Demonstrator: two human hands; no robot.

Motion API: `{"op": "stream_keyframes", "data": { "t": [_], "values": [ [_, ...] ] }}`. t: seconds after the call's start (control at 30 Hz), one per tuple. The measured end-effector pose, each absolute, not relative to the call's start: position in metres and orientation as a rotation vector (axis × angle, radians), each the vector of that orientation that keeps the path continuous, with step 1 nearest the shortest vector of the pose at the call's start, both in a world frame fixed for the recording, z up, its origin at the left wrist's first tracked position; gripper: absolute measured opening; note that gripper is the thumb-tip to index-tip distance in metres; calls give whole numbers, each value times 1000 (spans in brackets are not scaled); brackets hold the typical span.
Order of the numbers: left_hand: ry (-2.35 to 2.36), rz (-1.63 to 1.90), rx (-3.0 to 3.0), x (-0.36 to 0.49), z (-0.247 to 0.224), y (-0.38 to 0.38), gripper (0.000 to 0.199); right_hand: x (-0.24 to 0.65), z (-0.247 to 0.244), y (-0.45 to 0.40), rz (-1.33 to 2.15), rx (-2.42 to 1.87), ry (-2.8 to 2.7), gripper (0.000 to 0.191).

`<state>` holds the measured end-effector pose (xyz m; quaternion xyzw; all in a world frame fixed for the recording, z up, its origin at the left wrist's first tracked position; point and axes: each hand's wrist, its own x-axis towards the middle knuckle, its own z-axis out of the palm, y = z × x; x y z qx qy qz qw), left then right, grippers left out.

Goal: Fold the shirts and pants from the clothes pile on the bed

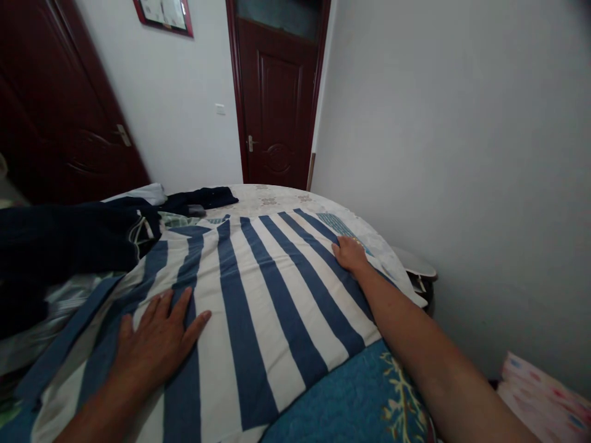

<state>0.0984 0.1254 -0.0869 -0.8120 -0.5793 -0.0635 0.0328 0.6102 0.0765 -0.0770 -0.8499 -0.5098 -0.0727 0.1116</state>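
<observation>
A blue-and-white striped garment [281,289] lies spread out over the table; its exact kind is hard to tell. My left hand [154,326] rests flat on its left part, palm down with the fingers spread. At the garment's far right edge, my right hand [351,253] has its fingers curled over the fabric and grips it, though the fingertips are partly hidden. Beneath the near edge shows a teal quilted cloth [346,400] with a yellowish branch pattern.
Dark clothes [69,246] are heaped on the left. A pale patterned tablecloth [286,195] covers the round table. Beyond stand a dark red door [279,92] and a white wall [452,123]. A stool-like object [418,264] and a pink patterned item [540,394] sit at right.
</observation>
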Motion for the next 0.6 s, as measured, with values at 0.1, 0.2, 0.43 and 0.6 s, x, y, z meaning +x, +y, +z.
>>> {"op": "stream_keyframes", "data": {
  "t": [0.1, 0.2, 0.43, 0.6],
  "values": [
    [-1848, -119, -2417, 95, -85, 132, 84, 619, -79, 74, -330, -2571, -1246, 50],
    [-1855, -49, -2367, 96, -84, 135, 84, 623, -77, 74, -359, -2643, -1107, 49],
    [-1800, 8, -2371, 95, -82, 134, 84, 624, -73, 77, -288, -2581, -1173, 33],
    [-1817, 9, -2366, 96, -78, 133, 81, 613, -72, 81, -345, -2420, -1495, 28]
  ]
}}
